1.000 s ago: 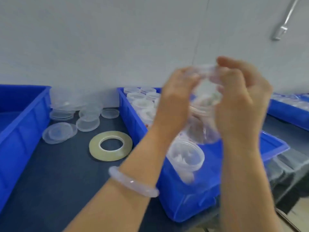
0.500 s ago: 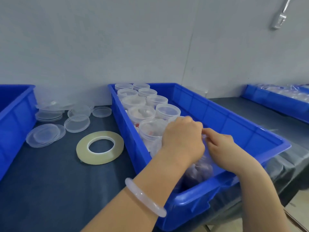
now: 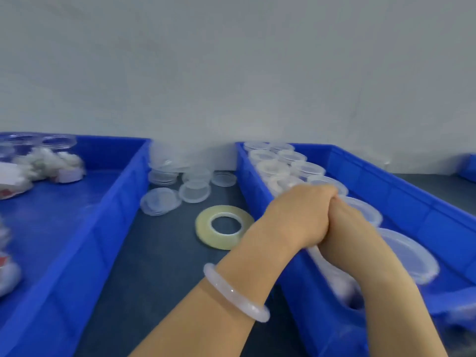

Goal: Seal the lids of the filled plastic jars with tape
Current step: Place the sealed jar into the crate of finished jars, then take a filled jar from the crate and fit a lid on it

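Both my hands are pressed together over the row of clear plastic jars (image 3: 273, 167) in the right blue bin (image 3: 412, 181). My left hand (image 3: 301, 215) shows its back, with fingers curled down out of sight. My right hand (image 3: 342, 222) lies against it, fingers hidden. What they touch underneath cannot be made out. Just right of my hands stand two lidded jars (image 3: 407, 253). A blurred jar (image 3: 337, 279) sits under my right wrist. The tape roll (image 3: 203, 228) lies flat on the dark table, left of the bin.
Loose clear lids (image 3: 161, 204) lie stacked and scattered at the back between the bins. A second blue bin (image 3: 116, 202) on the left holds white filling (image 3: 49, 161) and some jars. A grey wall stands close behind. A pale bracelet (image 3: 231, 292) circles my left wrist.
The jar I held up at chest height a second ago went down into the right bin. My hands then moved further along the jar row, and the view swung left.
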Available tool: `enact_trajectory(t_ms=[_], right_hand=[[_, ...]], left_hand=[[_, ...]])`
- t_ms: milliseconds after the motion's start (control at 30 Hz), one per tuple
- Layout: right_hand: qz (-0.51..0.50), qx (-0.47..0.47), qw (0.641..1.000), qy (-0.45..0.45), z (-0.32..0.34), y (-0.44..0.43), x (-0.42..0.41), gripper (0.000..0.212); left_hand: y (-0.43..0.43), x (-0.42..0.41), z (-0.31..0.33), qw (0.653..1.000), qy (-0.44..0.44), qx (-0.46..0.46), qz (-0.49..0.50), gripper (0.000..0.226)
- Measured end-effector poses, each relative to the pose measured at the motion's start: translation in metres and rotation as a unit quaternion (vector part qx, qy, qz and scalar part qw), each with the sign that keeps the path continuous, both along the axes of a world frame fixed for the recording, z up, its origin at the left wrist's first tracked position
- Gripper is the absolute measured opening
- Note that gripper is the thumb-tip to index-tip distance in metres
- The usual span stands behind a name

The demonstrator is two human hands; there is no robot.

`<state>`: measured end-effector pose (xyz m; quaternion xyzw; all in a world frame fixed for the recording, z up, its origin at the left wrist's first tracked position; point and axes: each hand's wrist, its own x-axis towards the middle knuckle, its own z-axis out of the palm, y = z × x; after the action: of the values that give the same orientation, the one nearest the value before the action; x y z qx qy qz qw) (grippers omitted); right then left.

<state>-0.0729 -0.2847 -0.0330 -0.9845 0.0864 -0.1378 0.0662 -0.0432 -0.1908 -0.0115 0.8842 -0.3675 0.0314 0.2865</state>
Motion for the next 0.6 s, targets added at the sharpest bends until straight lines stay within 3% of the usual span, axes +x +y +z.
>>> enact_trajectory(t_ms=[133, 233, 333, 433, 533, 600], right_hand=[[0.143, 0.071, 0.980, -0.120, 0.022, 0.100, 0.022, 0.037], [0.248, 0.135, 0.949, -0.142, 0.032, 0.178, 0.041, 0.039], [0.343, 0.165, 0.921, -0.077, 0.027, 0.251, 0.060, 0.037], [0.418, 0.150, 0.895, 0.037, 0.007, 0.308, 0.074, 0.029], [0.458, 0.079, 0.871, 0.159, -0.015, 0.339, 0.084, 0.002], [0.467, 0.079, 0.857, 0.203, -0.023, 0.347, 0.086, 0.010]], left_hand=[[0.094, 0.005, 0.037, 0.989, -0.060, 0.009, 0.136, 0.039], [0.173, 0.005, 0.048, 0.968, -0.074, -0.003, 0.241, 0.042], [0.243, 0.008, 0.039, 0.932, -0.036, 0.020, 0.360, 0.046], [0.293, 0.019, 0.019, 0.861, 0.080, 0.161, 0.475, 0.043], [0.319, 0.020, -0.005, 0.810, 0.158, 0.251, 0.506, 0.029], [0.326, 0.021, -0.017, 0.798, 0.161, 0.266, 0.516, 0.029]])
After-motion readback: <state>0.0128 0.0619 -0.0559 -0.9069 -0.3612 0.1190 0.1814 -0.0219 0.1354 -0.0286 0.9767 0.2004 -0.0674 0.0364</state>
